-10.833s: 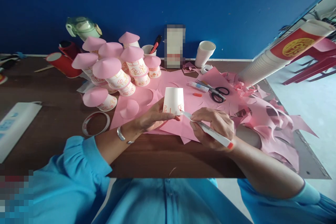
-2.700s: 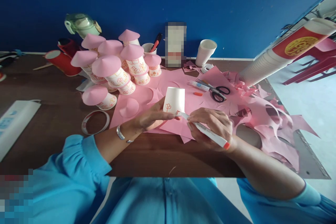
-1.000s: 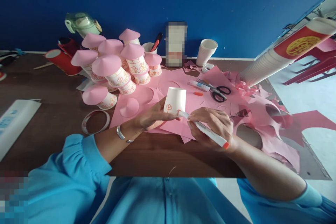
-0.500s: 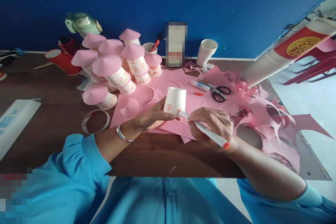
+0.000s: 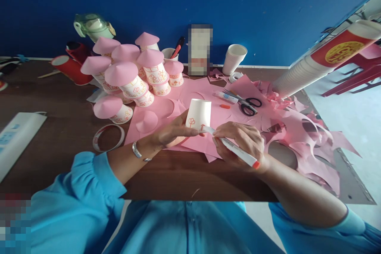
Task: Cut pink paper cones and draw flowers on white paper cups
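My left hand [image 5: 175, 130] grips a white paper cup [image 5: 199, 112], held upside down with its narrow end up. A red flower is drawn near the cup's wide rim, and a short red mark stands to its right. In my right hand [image 5: 239, 143] is a white marker [image 5: 238, 151] with a red end, its tip against the cup by that mark. An orange-red marker cap [image 5: 224, 106] lies on the pink paper [image 5: 190, 87] beyond the cup. To the left of it rests a loose pink paper cone [image 5: 147, 122].
Decorated cups with pink cone roofs [image 5: 121, 74] cluster at the back left. Scissors [image 5: 248, 106] and a glue stick [image 5: 226, 97] lie behind my right hand. Pink scraps [image 5: 309, 154] cover the right side beneath a long leaning cup stack [image 5: 309, 69]. A tape roll [image 5: 108, 138] sits left.
Both hands, the cup and the marker have hardly moved. At the far right, the loose pointed end of a pink scrap has shifted to the left.
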Tool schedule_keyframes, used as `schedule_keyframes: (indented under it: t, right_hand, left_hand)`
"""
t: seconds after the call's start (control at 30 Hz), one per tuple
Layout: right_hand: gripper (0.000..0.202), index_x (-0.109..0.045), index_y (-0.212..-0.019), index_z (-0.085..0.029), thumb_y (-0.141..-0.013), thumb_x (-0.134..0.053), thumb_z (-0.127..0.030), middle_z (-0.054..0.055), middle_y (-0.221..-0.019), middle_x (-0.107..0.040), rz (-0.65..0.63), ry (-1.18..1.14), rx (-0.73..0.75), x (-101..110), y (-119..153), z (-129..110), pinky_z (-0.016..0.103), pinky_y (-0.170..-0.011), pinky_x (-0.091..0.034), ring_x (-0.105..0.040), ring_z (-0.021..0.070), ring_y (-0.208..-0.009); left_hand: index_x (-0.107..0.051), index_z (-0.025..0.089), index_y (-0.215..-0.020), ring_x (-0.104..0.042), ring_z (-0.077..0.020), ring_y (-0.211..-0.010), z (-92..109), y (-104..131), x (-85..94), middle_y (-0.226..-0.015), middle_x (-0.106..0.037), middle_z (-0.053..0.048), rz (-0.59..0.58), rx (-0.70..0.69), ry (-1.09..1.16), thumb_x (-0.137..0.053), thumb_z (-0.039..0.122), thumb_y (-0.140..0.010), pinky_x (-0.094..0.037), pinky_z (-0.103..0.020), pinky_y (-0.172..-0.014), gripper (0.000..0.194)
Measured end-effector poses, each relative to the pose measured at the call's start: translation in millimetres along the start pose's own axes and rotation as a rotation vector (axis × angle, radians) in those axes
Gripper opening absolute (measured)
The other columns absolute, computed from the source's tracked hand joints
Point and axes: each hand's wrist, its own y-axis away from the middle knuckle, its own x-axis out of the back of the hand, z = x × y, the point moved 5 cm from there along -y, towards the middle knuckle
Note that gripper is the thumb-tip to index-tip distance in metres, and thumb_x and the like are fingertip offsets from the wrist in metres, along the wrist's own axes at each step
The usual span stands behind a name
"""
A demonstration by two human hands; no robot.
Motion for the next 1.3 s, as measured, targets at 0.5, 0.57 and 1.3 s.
schedule_keyframes:
  t: [0.5, 0.57, 1.3]
  right_hand:
    - [0.017, -0.063, -0.101, -0.019, -0.091, -0.066, -0.006, 0.001, -0.075, -0.074, -0.012, -0.030, 0.006, 1.2, 0.1, -1.6, 0.026, -0.061, -0.061, -0.075, 0.0161, -0.065]
    - [0.016, -0.063, -0.101, -0.019, -0.091, -0.066, -0.006, 0.002, -0.076, -0.074, 0.005, -0.035, 0.017, 1.7, 0.4, -1.4, 0.026, -0.061, -0.062, -0.074, 0.0161, -0.065]
    - [0.019, -0.064, -0.103, -0.020, -0.091, -0.066, -0.006, 0.001, -0.077, -0.074, -0.008, -0.030, 0.015, 1.1, 0.4, -0.3, 0.027, -0.059, -0.061, -0.074, 0.0167, -0.065]
  left_hand:
    - [-0.070, 0.024, -0.124, -0.066, -0.0256, -0.107, 2.0, -0.5, -2.1, -0.115, -0.070, -0.007, 0.007, -0.005, -0.001, -0.082, 0.029, -0.084, -0.055, -0.044, -0.099, 0.042]
    - [-0.070, 0.025, -0.124, -0.065, -0.0242, -0.106, 1.9, -0.3, -1.2, -0.114, -0.070, -0.006, 0.008, -0.004, -0.016, -0.082, 0.028, -0.085, -0.055, -0.043, -0.100, 0.041]
    - [-0.064, 0.024, -0.133, -0.065, -0.0243, -0.107, 1.2, -0.7, -0.6, -0.114, -0.069, -0.007, -0.011, 0.006, -0.041, -0.080, 0.023, -0.087, -0.051, -0.044, -0.102, 0.049]
